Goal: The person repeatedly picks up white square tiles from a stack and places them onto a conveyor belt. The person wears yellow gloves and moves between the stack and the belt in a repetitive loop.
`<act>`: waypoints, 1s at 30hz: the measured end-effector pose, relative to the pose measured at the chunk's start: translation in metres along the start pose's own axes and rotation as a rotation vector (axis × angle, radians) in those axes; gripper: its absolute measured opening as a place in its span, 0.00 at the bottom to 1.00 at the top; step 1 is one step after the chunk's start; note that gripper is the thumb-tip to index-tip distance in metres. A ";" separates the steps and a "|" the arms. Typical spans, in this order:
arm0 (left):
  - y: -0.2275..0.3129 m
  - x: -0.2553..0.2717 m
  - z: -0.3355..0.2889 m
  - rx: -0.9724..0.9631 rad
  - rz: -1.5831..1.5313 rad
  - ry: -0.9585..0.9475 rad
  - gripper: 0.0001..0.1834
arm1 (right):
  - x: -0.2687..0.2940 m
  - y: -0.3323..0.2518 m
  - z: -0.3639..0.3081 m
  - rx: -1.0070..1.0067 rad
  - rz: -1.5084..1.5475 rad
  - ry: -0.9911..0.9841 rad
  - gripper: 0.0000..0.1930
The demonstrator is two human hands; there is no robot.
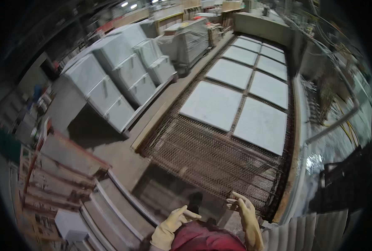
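Both hands wear pale yellow rubber gloves and are raised in front of my red clothing. My left hand has its fingers stretched toward the right, with nothing seen in it. My right hand has its fingers apart and slightly bent, near the close end of a brown wire-mesh conveyor bed, and holds nothing I can see. Further along the mesh, flat white square slabs lie in two columns, the closest being a left slab and a right slab. Neither hand touches a slab.
Stacks of white slabs lean on a rack to the left. A red metal frame and a stepped metal-edged structure stand at the lower left. Grey corrugated strips are at the lower right, below a metal pipe.
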State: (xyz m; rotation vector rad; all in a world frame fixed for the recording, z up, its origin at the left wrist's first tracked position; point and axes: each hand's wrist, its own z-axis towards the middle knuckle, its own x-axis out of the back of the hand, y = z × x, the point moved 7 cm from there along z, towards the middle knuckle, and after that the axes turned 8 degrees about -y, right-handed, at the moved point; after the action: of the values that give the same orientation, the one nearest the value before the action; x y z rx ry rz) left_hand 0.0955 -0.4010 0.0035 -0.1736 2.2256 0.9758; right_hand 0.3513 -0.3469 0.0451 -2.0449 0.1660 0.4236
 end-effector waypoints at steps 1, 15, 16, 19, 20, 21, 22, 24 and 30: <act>-0.052 0.041 -0.021 -0.016 -0.074 0.062 0.29 | -0.007 0.007 -0.010 -0.049 -0.025 -0.049 0.23; -0.226 0.100 -0.150 -0.157 0.249 0.981 0.14 | -0.047 0.079 -0.037 -0.288 -0.452 -0.209 0.17; -0.218 0.102 -0.123 -0.217 0.259 0.910 0.14 | -0.060 0.083 -0.034 -0.248 -0.467 -0.262 0.18; -0.187 0.081 -0.074 -0.260 0.143 0.706 0.15 | -0.109 0.101 -0.030 -0.204 -0.523 -0.460 0.21; -0.168 0.057 -0.092 -0.302 0.244 0.687 0.16 | -0.120 0.105 -0.029 -0.186 -0.525 -0.459 0.21; -0.154 0.028 -0.117 -0.342 0.337 0.681 0.17 | -0.136 0.113 -0.031 -0.178 -0.530 -0.470 0.21; -0.147 0.002 -0.143 -0.386 0.427 0.679 0.17 | -0.153 0.123 -0.035 -0.144 -0.515 -0.538 0.21; -0.181 0.001 -0.171 -0.466 0.502 0.641 0.18 | -0.194 0.143 -0.067 -0.147 -0.532 -0.600 0.20; -0.368 0.028 -0.362 0.019 0.050 0.949 0.23 | -0.273 0.262 -0.191 -0.311 -0.549 -0.867 0.20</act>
State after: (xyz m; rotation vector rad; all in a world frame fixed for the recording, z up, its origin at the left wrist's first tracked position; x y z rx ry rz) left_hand 0.0164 -0.9079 -0.0610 -0.6933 3.0915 1.0162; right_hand 0.0644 -0.6572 0.0137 -1.9077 -1.0084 0.9687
